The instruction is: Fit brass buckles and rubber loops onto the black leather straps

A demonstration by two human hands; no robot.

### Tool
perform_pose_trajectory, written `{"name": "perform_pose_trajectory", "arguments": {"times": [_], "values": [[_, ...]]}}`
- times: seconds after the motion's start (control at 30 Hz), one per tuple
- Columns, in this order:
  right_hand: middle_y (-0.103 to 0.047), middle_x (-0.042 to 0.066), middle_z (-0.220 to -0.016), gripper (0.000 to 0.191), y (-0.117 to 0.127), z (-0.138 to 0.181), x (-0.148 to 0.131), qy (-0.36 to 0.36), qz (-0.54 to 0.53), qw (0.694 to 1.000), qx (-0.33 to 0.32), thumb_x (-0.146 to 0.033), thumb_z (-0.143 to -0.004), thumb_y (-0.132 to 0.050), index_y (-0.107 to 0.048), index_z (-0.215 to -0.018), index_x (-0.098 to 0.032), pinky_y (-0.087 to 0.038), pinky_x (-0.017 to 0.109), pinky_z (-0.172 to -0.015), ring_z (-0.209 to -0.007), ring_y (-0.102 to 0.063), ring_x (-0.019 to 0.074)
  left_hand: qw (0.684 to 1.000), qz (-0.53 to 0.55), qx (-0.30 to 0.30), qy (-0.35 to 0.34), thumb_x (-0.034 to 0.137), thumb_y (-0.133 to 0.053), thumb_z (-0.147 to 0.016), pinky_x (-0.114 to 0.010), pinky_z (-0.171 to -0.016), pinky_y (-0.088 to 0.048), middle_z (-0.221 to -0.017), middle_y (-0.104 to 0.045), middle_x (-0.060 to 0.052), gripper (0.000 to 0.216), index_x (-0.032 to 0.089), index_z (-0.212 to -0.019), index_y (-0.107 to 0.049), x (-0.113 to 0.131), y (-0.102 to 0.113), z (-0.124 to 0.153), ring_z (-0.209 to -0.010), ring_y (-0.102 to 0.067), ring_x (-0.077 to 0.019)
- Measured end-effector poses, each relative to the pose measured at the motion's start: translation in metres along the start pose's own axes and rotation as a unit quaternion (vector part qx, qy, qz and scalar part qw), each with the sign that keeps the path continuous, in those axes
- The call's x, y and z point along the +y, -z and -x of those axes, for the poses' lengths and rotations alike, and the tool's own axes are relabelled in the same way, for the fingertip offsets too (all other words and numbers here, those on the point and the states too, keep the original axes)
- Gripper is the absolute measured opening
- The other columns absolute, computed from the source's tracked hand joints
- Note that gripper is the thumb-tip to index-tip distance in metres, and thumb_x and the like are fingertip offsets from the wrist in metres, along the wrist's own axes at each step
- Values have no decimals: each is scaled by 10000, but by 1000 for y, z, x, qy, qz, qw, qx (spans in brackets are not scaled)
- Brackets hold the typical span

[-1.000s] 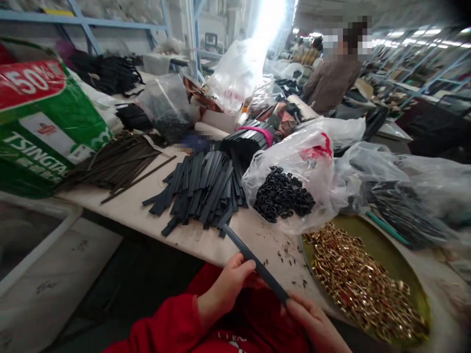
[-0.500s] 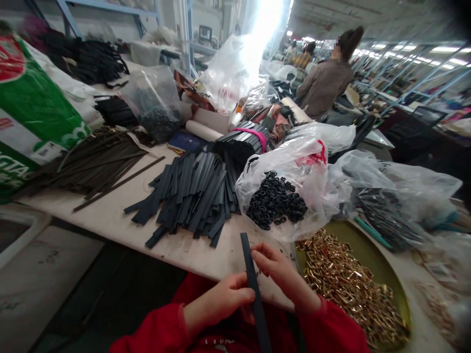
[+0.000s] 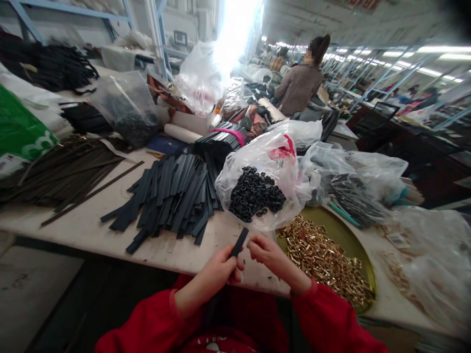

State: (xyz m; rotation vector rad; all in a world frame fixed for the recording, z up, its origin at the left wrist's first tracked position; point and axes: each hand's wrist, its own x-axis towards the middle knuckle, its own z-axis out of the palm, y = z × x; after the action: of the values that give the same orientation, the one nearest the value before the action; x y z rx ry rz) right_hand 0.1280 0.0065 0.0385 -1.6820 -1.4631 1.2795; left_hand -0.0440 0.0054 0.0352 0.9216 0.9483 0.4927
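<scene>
My left hand (image 3: 217,268) is closed around a flat black strap (image 3: 240,241) at the table's front edge. The strap's free end sticks up past the thumb, tilted to the right; its lower part hangs in shadow below the hand. Just right of that end, my right hand (image 3: 264,251) has its fingers curled together, apart from the strap. Whatever those fingers hold, if anything, is hidden. Beyond the hands, a clear plastic bag (image 3: 292,196) lies open with small black rings (image 3: 253,193) inside. To the right, gold metal buckles (image 3: 324,255) fill part of a round olive tray (image 3: 362,250).
A pile of black straps (image 3: 176,191) lies left of the bag, with dark brown strips (image 3: 69,176) farther left. Behind are a strap bundle with a pink band (image 3: 230,131) and a blue book (image 3: 165,145). A person (image 3: 300,86) stands in the background.
My left hand has moved up along the strap, whose end now leans right instead of left. My right hand's fingers have left the strap's edge and curled closed. The camera view has turned right.
</scene>
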Motion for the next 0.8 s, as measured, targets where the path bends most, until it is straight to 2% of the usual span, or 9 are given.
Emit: {"name": "perform_pose_trajectory", "arguments": {"times": [0.07, 0.13, 0.23, 0.33, 0.43, 0.53, 0.63, 0.73, 0.8], "values": [[-522, -12, -613, 193, 24, -10, 4, 31, 126, 989, 72, -342, -805, -440, -517, -732, -180, -369, 258, -542, -569, -482, 133, 997, 63, -17, 35, 172, -451, -727, -175, -391, -345, -689, -564, 23, 314, 144, -1036, -507, 4, 4, 1, -429, -478, -58], [-567, 18, -710, 143, 41, -24, 7, 64, 233, 962, 129, -280, -812, -453, -547, -795, -174, -387, 278, -620, -659, -522, 154, 990, 125, -29, 64, 167, -455, -732, -169, -370, -326, -707, -566, 13, 329, 131, -1055, -502, 8, 6, 2, -412, -457, -48], [-587, 51, -839, 124, 43, -46, 7, 121, 357, 921, 99, -203, -810, -483, -584, -875, -174, -388, 276, -688, -762, -546, 169, 981, 172, -39, 79, 143, -450, -739, -164, -366, -331, -698, -565, 4, 306, 107, -1036, -513, 12, 7, 2, -399, -449, -42], [-580, 63, -873, 114, 32, -61, 9, 125, 447, 883, 60, -216, -813, -517, -596, -889, -185, -379, 270, -663, -760, -549, 175, 978, 184, -43, 86, 122, -432, -744, -161, -362, -337, -693, -569, -1, 289, 102, -1020, -513, 13, 7, 0, -395, -459, -44], [-562, 66, -860, 71, 28, -68, 16, 126, 466, 873, 67, -220, -811, -533, -587, -831, -179, -377, 269, -647, -739, -537, 174, 976, 191, -44, 91, 120, -427, -751, -159, -358, -340, -697, -576, -5, 283, 103, -1021, -512, 14, 9, -1, -400, -471, -48], [-542, 62, -830, 61, 35, -68, 23, 147, 413, 894, 94, -199, -791, -554, -561, -738, -169, -379, 274, -649, -715, -514, 166, 975, 193, -37, 101, 127, -437, -755, -160, -350, -334, -691, -580, -7, 281, 100, -1024, -515, 14, 8, -2, -394, -468, -49], [-512, 17, -691, 144, 40, -58, 23, 138, 285, 938, 138, -241, -765, -588, -521, -653, -179, -370, 277, -608, -637, -478, 150, 974, 195, -44, 106, 119, -441, -749, -168, -350, -327, -685, -585, -11, 290, 96, -1028, -519, 16, 6, -1, -386, -464, -50], [-497, -29, -607, 171, 36, -30, 18, 72, 34, 985, 153, -320, -710, -652, -542, -718, -189, -356, 253, -535, -549, -449, 116, 974, 195, -61, 95, 141, -448, -761, -172, -349, -311, -697, -593, -14, 282, 100, -1027, -530, 16, 3, 5, -385, -464, -48], [-534, -41, -616, 264, 29, -5, 16, 8, -178, 976, 125, -366, -674, -686, -573, -845, -201, -362, 225, -501, -523, -454, 93, 978, 177, -73, 82, 221, -444, -805, -171, -348, -298, -683, -591, -8, 271, 112, -1038, -528, 14, 2, 9, -377, -451, -44]]}}
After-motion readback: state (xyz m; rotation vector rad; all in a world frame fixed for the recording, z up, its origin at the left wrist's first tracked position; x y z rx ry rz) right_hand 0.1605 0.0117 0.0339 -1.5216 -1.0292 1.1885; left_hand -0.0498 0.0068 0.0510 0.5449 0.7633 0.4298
